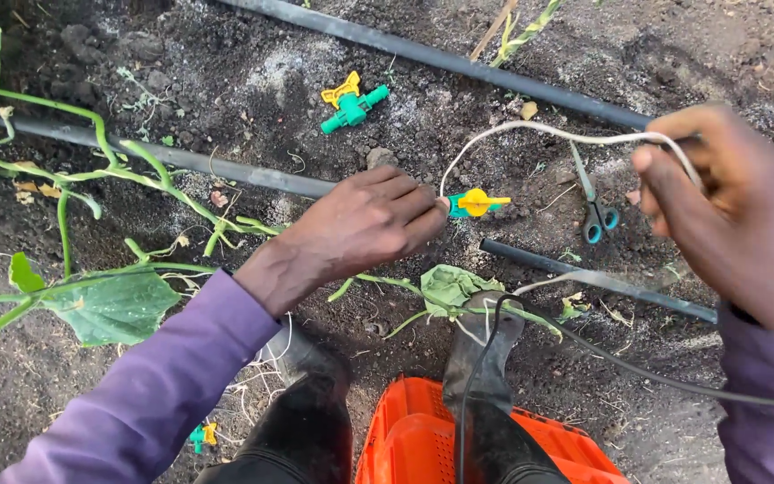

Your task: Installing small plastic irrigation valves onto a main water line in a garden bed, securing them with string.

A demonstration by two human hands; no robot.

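Stretching across dark, crumbly soil (253, 90), black irrigation pipes (226, 168) run from left to far right, smooth and round against the lumpy ground. Green vines (150, 175) with broad, soft leaves trail over the left side, and an orange slatted crate (414, 439) sits nearest, between two black rubber boots (485, 358). The left hand (365, 224), sleeved in purple, is pressed down over the pipe joint, fingertips closed on the green valve with a yellow handle (477, 203) at the scene's middle. The right hand (736, 206), raised at the right, pinches a thin, pale string (530, 130) that arcs back to that valve. By the look of it, the tying of the valve to the pipe is under way; the next pull would need steady tension while the left hand keeps the fitting from twisting. A second green-and-yellow valve (351, 100) lies loose farther off, and small teal-handled scissors (595, 211) rest on the soil just right of the held valve.
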